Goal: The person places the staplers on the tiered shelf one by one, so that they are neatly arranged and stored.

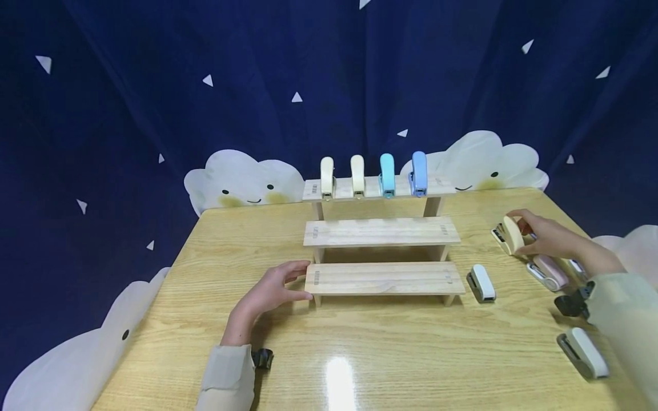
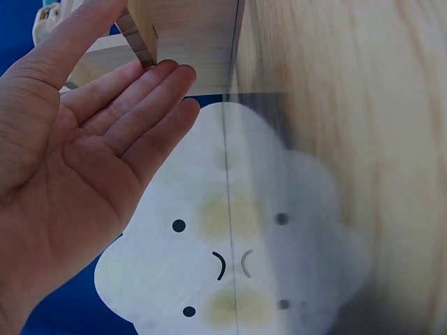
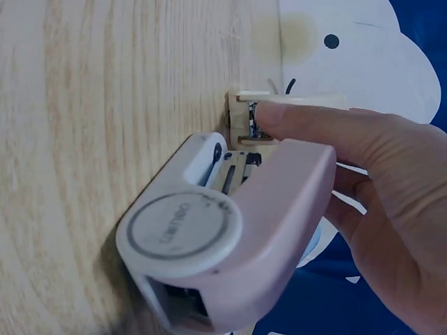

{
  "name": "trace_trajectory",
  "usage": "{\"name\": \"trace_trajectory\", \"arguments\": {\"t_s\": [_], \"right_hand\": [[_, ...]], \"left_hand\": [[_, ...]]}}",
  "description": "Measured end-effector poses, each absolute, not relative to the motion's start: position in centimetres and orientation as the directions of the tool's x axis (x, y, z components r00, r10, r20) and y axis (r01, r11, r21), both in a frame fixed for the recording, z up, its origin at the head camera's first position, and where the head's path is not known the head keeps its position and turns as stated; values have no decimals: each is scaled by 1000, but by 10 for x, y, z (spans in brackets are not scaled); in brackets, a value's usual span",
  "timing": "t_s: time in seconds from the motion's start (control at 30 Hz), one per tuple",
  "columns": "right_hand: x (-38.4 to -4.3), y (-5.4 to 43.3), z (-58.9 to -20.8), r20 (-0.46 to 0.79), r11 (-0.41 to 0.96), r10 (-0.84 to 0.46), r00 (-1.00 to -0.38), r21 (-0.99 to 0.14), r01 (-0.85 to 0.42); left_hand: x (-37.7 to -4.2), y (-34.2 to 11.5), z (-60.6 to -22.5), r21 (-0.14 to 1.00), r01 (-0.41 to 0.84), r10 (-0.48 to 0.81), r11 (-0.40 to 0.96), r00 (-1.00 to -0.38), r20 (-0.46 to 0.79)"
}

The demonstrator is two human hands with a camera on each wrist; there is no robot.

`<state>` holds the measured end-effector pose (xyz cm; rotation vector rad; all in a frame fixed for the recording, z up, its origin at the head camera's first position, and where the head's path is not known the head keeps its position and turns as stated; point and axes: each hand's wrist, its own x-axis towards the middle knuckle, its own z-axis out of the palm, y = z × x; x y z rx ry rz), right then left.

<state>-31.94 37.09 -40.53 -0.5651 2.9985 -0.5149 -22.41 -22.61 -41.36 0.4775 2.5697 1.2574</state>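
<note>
My left hand (image 1: 271, 290) holds the left end of the bottom step of a wooden three-step rack (image 1: 382, 279), thumb at the front edge, fingers at the back. Its palm and extended fingers show in the left wrist view. Over the table's right side, my right hand (image 1: 552, 235) grips a cream stapler (image 1: 511, 235), thumb on the near end and fingers around the far side. A pink and white stapler (image 3: 279, 237) lies right beside it, large in the right wrist view and covering part of the cream one.
Two cream staplers, a teal stapler (image 1: 387, 176) and a blue stapler (image 1: 419, 174) stand along the rack's top step. A white stapler (image 1: 482, 283) lies right of the rack; another white stapler (image 1: 583, 354) lies nearer. Behind hangs a dark blue curtain (image 1: 257, 68) with clouds.
</note>
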Motion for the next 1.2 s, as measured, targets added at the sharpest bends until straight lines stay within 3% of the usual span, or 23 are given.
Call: {"name": "trace_trajectory", "arguments": {"t_s": [0.6,0.9,1.2], "right_hand": [[-313,363,-414,147,896,-307,-940,-287,-338],[-306,365,-414,362,824,-319,-876,-352,-445],[-295,352,-392,394,800,-218,-893,-452,-395]], "left_hand": [[-226,-224,-411,800,172,389,575,-918,-83],[-226,-224,-411,799,178,391,574,-917,-76],[-224,-225,-412,803,180,391,568,-917,-72]]}}
